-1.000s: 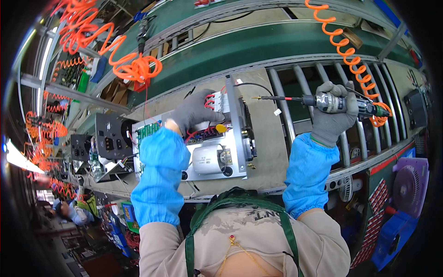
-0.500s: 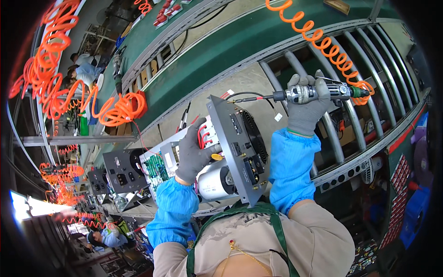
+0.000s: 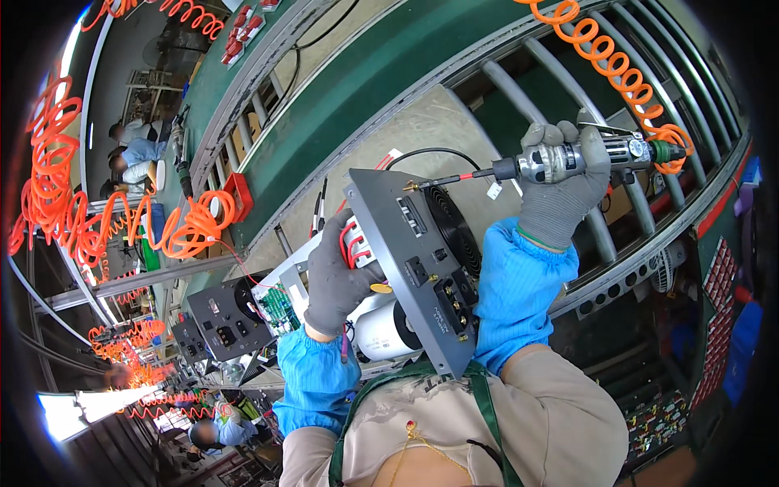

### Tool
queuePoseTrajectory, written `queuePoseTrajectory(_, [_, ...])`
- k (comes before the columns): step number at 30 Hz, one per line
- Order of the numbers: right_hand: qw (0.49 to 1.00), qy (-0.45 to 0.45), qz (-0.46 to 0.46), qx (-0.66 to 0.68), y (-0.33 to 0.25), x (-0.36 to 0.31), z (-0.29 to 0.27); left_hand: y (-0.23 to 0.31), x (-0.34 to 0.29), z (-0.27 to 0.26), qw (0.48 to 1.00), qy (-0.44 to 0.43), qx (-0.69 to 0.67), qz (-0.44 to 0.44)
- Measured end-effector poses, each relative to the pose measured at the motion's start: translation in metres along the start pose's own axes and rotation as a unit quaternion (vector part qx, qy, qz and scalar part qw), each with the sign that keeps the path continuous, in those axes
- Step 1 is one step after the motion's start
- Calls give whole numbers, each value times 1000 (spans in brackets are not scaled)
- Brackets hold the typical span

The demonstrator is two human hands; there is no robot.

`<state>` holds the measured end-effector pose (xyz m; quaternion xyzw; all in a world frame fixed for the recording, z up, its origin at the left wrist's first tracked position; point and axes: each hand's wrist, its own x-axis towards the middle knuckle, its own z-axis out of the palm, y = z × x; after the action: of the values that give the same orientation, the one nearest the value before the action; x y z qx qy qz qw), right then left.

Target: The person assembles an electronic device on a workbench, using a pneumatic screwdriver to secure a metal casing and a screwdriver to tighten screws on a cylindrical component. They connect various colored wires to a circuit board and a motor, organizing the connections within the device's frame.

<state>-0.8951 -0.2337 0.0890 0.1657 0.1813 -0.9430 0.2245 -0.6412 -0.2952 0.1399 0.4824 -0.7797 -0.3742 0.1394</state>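
My gloved right hand (image 3: 560, 174) is wrapped round a pneumatic screwdriver (image 3: 629, 152), held level with its long bit pointing left. The bit's tip meets a brass-coloured fitting (image 3: 412, 187) near the top of a dark grey panel (image 3: 389, 219). Sockets, a switch and a round fan grille (image 3: 451, 227) sit on that panel, which stands tilted. Behind it, my gloved left hand (image 3: 334, 280) closes in beside red wires (image 3: 352, 246); whatever its fingers grip is hidden. Under that hand lies a large white cylinder (image 3: 380, 331). A green circuit board (image 3: 277, 308) shows to the left.
An orange coiled hose (image 3: 621, 71) runs from the screwdriver upward over a metal roller conveyor (image 3: 519, 93). Similar dark panelled units (image 3: 223, 319) stand to the left. Beyond are a green belt (image 3: 357, 109), a red bin (image 3: 240, 197) and hanging coiled hoses. Other people sit farther off.
The view has shifted, and more of the panel's face shows. Screwdriver and right hand sit slightly farther right and lower in the picture. The bit stays at the panel's top; both hands keep their holds.
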Motion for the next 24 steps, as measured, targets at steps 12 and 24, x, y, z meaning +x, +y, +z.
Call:
queuePoseTrajectory(12, [999, 9, 39, -4, 13, 0, 1, -7, -4, 13, 965, 7, -258, -45])
queuePoseTrajectory(24, [997, -42, 62, -37, 18, 10, 13, -3, -4, 14, 951, -23, -305, -39])
